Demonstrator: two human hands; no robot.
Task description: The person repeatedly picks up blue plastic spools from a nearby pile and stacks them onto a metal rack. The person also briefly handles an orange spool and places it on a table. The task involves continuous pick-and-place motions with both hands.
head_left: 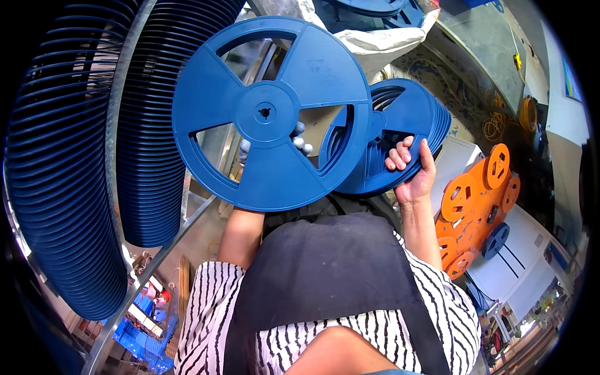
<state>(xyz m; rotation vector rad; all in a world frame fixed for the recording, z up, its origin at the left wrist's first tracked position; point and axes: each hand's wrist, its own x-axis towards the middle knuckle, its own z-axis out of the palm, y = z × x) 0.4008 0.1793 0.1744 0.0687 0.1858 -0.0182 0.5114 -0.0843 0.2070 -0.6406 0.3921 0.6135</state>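
A large blue plastic reel, with three wide cut-outs and a small centre hole, faces up in front of me. My left hand is mostly hidden behind it. Pale covered fingertips show through its lower cut-outs, and the fingers are closed on the reel. To the right, several more blue reels stand stacked and tilted as a reel stack. My right hand grips this stack at its near right edge, the fingers curled through a cut-out and the thumb up along the rim. The large reel overlaps the stack's left side.
Long rows of blue reels fill a metal rack on the left. A white sack at the back holds more blue reels. An orange machine part with round orange wheels stands at right, beside a white cabinet.
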